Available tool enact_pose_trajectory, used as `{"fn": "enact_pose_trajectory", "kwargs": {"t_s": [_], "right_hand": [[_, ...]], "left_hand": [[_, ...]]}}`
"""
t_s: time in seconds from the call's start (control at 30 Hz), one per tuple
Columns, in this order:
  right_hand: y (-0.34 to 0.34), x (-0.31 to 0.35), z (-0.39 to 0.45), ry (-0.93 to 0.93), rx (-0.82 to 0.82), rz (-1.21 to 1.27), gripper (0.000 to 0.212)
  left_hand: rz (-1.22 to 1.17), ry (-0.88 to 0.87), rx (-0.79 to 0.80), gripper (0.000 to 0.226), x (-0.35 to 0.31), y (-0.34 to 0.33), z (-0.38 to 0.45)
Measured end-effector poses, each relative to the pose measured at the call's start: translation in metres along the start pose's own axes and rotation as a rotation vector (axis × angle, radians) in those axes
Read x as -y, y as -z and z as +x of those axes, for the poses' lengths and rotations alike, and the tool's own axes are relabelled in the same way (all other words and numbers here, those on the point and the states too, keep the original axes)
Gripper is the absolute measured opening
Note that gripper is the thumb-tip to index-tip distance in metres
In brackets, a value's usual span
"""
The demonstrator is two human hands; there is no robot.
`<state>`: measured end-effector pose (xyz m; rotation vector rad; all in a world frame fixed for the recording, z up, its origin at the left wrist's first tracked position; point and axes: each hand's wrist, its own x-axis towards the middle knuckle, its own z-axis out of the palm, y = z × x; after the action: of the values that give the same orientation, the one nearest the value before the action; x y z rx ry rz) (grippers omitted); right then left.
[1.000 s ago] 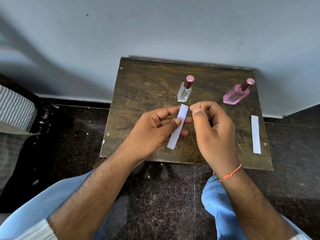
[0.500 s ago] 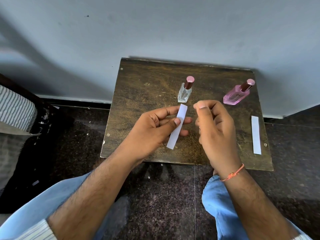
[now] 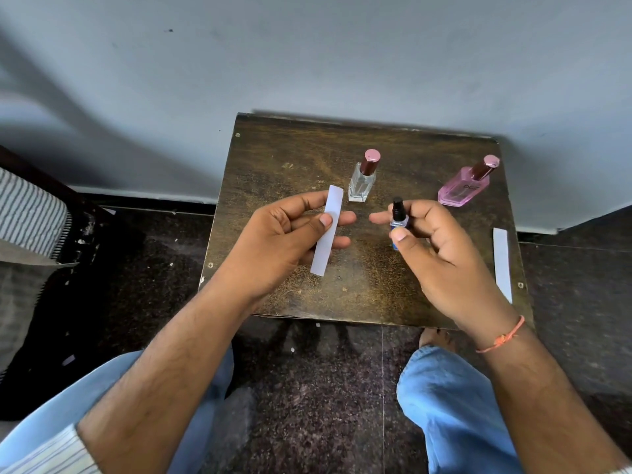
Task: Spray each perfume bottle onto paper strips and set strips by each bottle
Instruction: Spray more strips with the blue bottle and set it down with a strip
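My left hand pinches a white paper strip upright between thumb and fingers, above the small wooden table. A short way to its right, my right hand holds a small blue spray bottle with a black nozzle, thumb on its front. A clear glass bottle with a rose cap stands behind the strip. At the table's back right a pink bottle with a rose cap stands. A second paper strip lies flat along the right edge.
The table stands against a pale wall on a dark speckled floor. My knees in blue trousers are below the table's front edge. A striped fabric lies at the far left.
My hands have moved apart. The right hand, closed near the strip's top before, has turned and now shows the small blue spray bottle. The left hand still holds the strip.
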<state>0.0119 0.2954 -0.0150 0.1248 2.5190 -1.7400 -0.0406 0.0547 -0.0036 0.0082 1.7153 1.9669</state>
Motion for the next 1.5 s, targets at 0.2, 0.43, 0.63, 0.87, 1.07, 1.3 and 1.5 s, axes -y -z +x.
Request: {"fn": "enact_pose_trajectory", "kwargs": {"t_s": [0.2,0.43,0.63,0.87,1.07,1.3,1.5], "right_hand": [[0.010,-0.005,-0.003,-0.032,0.046,-0.044,0.024],[0.010,-0.006,-0.008,-0.025,0.058,-0.239,0.032],[0.008,-0.006,-0.009,-0.023,0.032,-0.319,0.037],[0.011,0.003,-0.008,-0.003,0.032,-0.367,0.053],[0.007,0.020,-0.005,0.314,-0.173,-0.460,0.063],[-0.031,0.051,-0.010,0.615,-0.315,-0.551,0.011],[-0.085,0.059,-0.003,0.278,-0.266,-0.325,0.015]], "left_hand": [[0.012,0.003,-0.011,0.032,0.000,-0.001,0.001],[0.035,0.004,-0.019,0.031,0.000,-0.001,0.001],[0.041,-0.001,-0.031,0.030,0.001,-0.001,0.001],[0.027,0.004,-0.026,0.030,-0.001,0.001,-0.001],[-0.001,0.004,-0.051,0.031,-0.006,0.011,-0.006],[-0.031,-0.014,-0.074,0.031,-0.008,0.010,-0.007],[-0.077,-0.030,-0.104,0.032,-0.009,0.034,-0.016]]}}
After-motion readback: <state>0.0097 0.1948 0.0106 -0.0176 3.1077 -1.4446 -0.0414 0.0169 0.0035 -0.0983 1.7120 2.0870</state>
